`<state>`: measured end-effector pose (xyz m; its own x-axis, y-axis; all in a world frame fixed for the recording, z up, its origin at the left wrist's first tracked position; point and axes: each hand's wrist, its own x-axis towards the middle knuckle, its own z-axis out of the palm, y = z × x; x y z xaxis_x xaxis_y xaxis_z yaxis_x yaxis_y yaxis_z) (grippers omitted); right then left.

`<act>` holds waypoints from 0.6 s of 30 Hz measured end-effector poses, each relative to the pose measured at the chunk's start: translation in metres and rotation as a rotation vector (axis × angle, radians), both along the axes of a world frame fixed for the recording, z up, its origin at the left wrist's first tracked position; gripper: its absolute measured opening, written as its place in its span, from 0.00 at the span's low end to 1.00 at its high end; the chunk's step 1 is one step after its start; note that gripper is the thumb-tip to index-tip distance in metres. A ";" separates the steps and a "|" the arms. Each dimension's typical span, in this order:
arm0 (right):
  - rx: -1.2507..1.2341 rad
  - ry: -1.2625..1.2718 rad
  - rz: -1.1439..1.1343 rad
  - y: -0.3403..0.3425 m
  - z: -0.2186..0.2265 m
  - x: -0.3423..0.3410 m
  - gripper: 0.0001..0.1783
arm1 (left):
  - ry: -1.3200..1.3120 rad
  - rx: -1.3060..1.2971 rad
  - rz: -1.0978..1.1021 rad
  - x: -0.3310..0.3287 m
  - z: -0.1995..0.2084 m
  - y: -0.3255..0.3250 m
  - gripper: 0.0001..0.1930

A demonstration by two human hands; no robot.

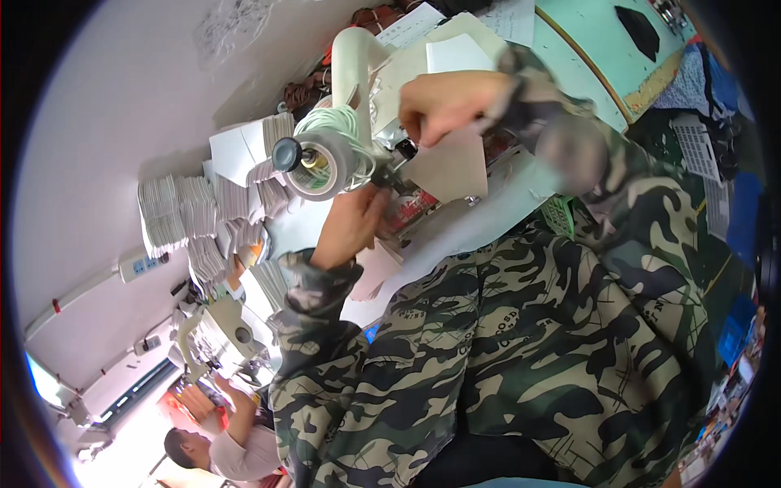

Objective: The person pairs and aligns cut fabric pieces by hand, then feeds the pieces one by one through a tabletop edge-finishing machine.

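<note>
Although the right hand [451,104] is being held with its fingers bent down at the upper edge of a beige sheet [453,172], whether the sheet is being pinched cannot be told. The left hand [351,226] is being held curled below the head of a cream machine [350,69]; its fingertips are being partly hidden there, so its grip cannot be told either. The sheet is being positioned just right of the machine's head, and this piece is apparently being handled mid-step, with no finished result being shown. Near the left wrist, a pinkish sheet [378,267] is being left aside, its stage unclear. Farther left, stacks of pale sheets [161,215] are being stored; whether they are being counted as done or waiting cannot be judged, though plenty is probably being left to handle. Beyond them, another machine [228,325] is being used by a co-worker [240,454].
</note>
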<state>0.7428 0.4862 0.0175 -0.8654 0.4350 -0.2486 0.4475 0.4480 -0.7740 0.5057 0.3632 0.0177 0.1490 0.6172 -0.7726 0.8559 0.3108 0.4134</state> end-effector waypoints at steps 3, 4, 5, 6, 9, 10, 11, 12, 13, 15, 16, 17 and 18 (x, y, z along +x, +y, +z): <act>-0.203 0.371 -0.217 -0.043 -0.013 0.004 0.10 | -0.464 0.148 0.158 -0.028 0.008 -0.038 0.20; -0.275 0.386 -0.287 -0.062 -0.015 0.004 0.09 | -0.589 0.002 0.249 -0.030 0.008 -0.044 0.19; -0.353 0.407 -0.354 -0.080 -0.027 0.001 0.07 | -0.704 -0.147 0.343 -0.033 0.006 -0.049 0.17; -0.436 0.317 -0.469 -0.099 -0.032 -0.004 0.07 | -0.713 -0.147 0.344 -0.039 0.000 -0.049 0.17; -0.440 0.204 -0.581 -0.147 -0.046 -0.021 0.10 | -0.525 0.040 0.256 -0.059 -0.011 -0.047 0.16; -0.548 0.197 -0.619 -0.158 -0.050 -0.023 0.11 | -0.395 0.004 0.225 -0.060 -0.009 -0.043 0.15; -0.655 0.192 -0.654 -0.166 -0.053 -0.029 0.12 | -0.263 -0.028 0.194 -0.064 -0.006 -0.040 0.16; -0.654 0.194 -0.647 -0.169 -0.057 -0.034 0.12 | -0.308 0.157 0.108 -0.069 -0.015 -0.041 0.16; -0.757 0.250 -0.704 -0.171 -0.059 -0.037 0.13 | -0.309 0.160 0.106 -0.070 -0.017 -0.037 0.16; -0.857 0.307 -0.762 -0.173 -0.060 -0.040 0.13 | -0.258 0.214 0.094 -0.073 -0.018 -0.030 0.16; -0.875 0.343 -0.772 -0.173 -0.059 -0.044 0.13 | -0.284 0.242 0.109 -0.075 -0.015 -0.028 0.16; -0.893 0.379 -0.781 -0.173 -0.057 -0.048 0.14 | -0.283 0.245 0.113 -0.074 -0.013 -0.024 0.16; -0.891 0.377 -0.776 -0.172 -0.054 -0.046 0.14 | -0.290 0.284 0.064 -0.072 -0.013 -0.019 0.16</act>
<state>0.6971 0.3139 -0.0362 -0.5363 0.6712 -0.5118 0.0433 -0.5836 -0.8109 0.4336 0.3443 0.0046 0.2904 0.8151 -0.5013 0.6738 0.1978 0.7120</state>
